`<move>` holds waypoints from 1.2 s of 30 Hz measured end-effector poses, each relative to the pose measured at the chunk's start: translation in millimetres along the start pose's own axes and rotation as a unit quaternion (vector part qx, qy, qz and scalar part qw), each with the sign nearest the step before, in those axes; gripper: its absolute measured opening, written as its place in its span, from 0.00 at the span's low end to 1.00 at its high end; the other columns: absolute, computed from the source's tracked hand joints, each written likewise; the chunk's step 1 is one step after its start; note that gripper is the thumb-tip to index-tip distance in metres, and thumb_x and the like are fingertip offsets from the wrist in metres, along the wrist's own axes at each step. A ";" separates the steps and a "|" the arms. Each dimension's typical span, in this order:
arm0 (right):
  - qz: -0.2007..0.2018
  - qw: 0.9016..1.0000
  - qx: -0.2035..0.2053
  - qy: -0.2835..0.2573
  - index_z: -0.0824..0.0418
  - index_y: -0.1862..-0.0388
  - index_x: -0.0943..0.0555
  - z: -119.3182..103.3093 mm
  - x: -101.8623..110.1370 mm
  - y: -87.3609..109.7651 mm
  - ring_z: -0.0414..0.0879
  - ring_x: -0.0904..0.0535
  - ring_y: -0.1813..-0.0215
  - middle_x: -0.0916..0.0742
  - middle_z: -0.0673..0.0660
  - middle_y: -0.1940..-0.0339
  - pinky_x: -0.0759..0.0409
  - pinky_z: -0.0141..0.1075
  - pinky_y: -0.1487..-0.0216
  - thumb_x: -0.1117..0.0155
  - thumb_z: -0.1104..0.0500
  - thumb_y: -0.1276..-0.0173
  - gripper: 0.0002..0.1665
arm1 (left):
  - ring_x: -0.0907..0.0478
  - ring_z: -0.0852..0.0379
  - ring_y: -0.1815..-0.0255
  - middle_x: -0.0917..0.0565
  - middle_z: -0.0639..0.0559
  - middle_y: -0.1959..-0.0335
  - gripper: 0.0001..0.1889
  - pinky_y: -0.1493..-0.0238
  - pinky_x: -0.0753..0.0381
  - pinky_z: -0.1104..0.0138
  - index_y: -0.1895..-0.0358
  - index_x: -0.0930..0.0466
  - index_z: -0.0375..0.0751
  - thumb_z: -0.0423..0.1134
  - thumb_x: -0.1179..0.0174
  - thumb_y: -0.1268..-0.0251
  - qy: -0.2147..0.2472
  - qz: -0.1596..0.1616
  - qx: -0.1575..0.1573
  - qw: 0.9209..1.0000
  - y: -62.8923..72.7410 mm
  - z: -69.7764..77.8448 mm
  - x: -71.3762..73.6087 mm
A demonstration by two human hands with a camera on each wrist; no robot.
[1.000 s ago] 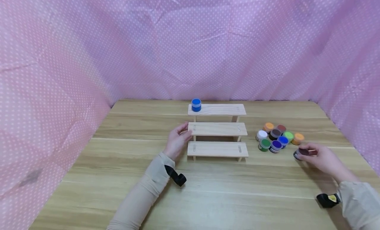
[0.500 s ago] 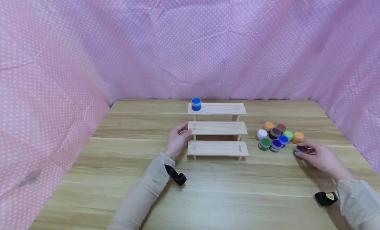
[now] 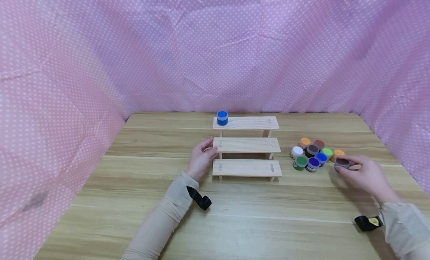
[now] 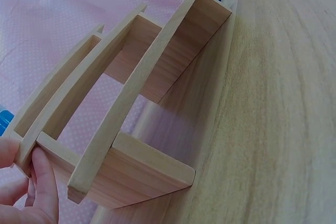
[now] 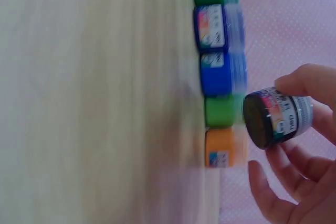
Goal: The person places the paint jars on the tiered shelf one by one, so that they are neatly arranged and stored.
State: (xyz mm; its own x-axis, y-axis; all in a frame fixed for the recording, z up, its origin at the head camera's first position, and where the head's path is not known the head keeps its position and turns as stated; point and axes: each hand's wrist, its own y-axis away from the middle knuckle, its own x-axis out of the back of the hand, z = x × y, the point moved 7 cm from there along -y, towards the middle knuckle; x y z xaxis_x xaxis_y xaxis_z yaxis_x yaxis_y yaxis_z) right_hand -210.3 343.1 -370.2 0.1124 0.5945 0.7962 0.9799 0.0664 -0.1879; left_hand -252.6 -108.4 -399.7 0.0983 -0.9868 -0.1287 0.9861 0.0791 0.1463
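My left hand [image 3: 199, 161] pinches the left end of the middle board of a three-tier wooden stand [image 3: 246, 145], thumb above and fingers below in the left wrist view. A blue paint jar [image 3: 222, 118] stands on the top board's left end. Over on the right, my right hand [image 3: 367, 176] grips a dark brown-black paint jar [image 3: 342, 163] between thumb and fingers. The right wrist view shows this small labelled jar [image 5: 278, 119] tilted and raised off the table, its base toward the camera.
A cluster of paint jars stands right of the stand: white [image 3: 296, 152], dark green [image 3: 300, 163], purple [image 3: 312, 164], blue [image 3: 320, 159], light green [image 3: 326, 153], orange, brown and black ones. The wooden table [image 3: 235, 219] meets a pink dotted cloth [image 3: 215, 51] at the back.
My right hand has taken a firmer grip on the dark paint jar and lifted it from the table, slightly away from me. The left hand and stand have stayed put.
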 end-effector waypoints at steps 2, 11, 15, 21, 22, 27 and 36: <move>0.020 1.000 0.011 -0.010 0.76 0.50 0.22 -6.1 3.3 -0.7 0.15 0.33 0.68 0.19 0.74 0.58 0.25 0.16 0.73 0.29 0.62 0.43 0.25 | 0.26 0.59 0.58 0.28 0.41 0.47 0.25 0.50 0.19 0.69 0.34 0.34 0.33 0.25 0.46 0.35 0.000 0.000 0.000 1.000 -0.7 -0.6 0.2; 0.076 0.995 0.051 -0.032 0.71 0.51 0.19 -37.9 7.0 -1.7 0.14 0.36 0.60 0.26 0.33 0.62 0.28 0.09 0.66 0.30 0.65 0.43 0.21 | 0.26 0.59 0.57 0.28 0.41 0.46 0.25 0.44 0.20 0.62 0.34 0.34 0.34 0.26 0.46 0.34 0.001 0.002 0.007 1.000 1.1 -0.3 0.9; 0.072 0.995 0.050 -0.048 0.71 0.51 0.19 -47.9 3.2 -3.7 0.15 0.34 0.60 0.28 0.25 0.62 0.29 0.09 0.64 0.30 0.64 0.43 0.20 | 0.26 0.59 0.57 0.28 0.42 0.46 0.25 0.46 0.20 0.64 0.34 0.34 0.33 0.26 0.46 0.34 0.004 0.002 0.005 1.000 1.4 0.7 1.1; 0.077 0.993 0.073 -0.056 0.70 0.53 0.18 -69.2 -2.9 -8.8 0.17 0.33 0.61 0.27 0.27 0.63 0.30 0.09 0.63 0.29 0.65 0.45 0.19 | 0.26 0.59 0.56 0.28 0.41 0.46 0.25 0.47 0.20 0.66 0.34 0.34 0.33 0.26 0.46 0.35 0.007 0.002 0.004 1.000 0.2 0.7 1.1; 0.078 0.992 0.080 -0.057 0.70 0.54 0.18 -73.4 -4.0 -10.0 0.17 0.33 0.61 0.27 0.27 0.63 0.30 0.09 0.63 0.29 0.66 0.45 0.19 | 0.25 0.59 0.57 0.27 0.41 0.46 0.25 0.46 0.20 0.65 0.34 0.34 0.33 0.26 0.46 0.35 0.006 0.002 0.004 1.000 0.1 0.6 1.3; 0.077 0.988 0.114 -0.076 0.72 0.55 0.18 -93.2 -11.9 -16.7 0.18 0.32 0.59 0.25 0.30 0.61 0.27 0.11 0.63 0.30 0.71 0.47 0.18 | 0.25 0.59 0.56 0.27 0.41 0.46 0.25 0.46 0.20 0.65 0.34 0.34 0.34 0.25 0.46 0.35 0.009 0.002 0.003 1.000 -0.7 0.3 1.6; 0.058 0.984 0.136 -0.100 0.69 0.54 0.17 -120.8 -31.6 -26.0 0.21 0.27 0.64 0.20 0.54 0.59 0.23 0.15 0.65 0.30 0.69 0.45 0.17 | 0.25 0.58 0.56 0.27 0.40 0.45 0.25 0.47 0.19 0.66 0.34 0.34 0.32 0.24 0.46 0.35 0.011 -0.005 0.000 1.000 0.7 -1.4 0.1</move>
State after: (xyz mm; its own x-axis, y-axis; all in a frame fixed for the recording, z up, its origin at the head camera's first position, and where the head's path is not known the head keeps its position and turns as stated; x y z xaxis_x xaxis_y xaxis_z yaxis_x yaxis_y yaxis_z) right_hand -219.4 225.9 -321.0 0.1600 0.7552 0.6357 0.8786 0.1845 -0.4404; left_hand -251.7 -108.2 -400.9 0.0909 -0.9841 -0.1525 0.9871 0.0688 0.1444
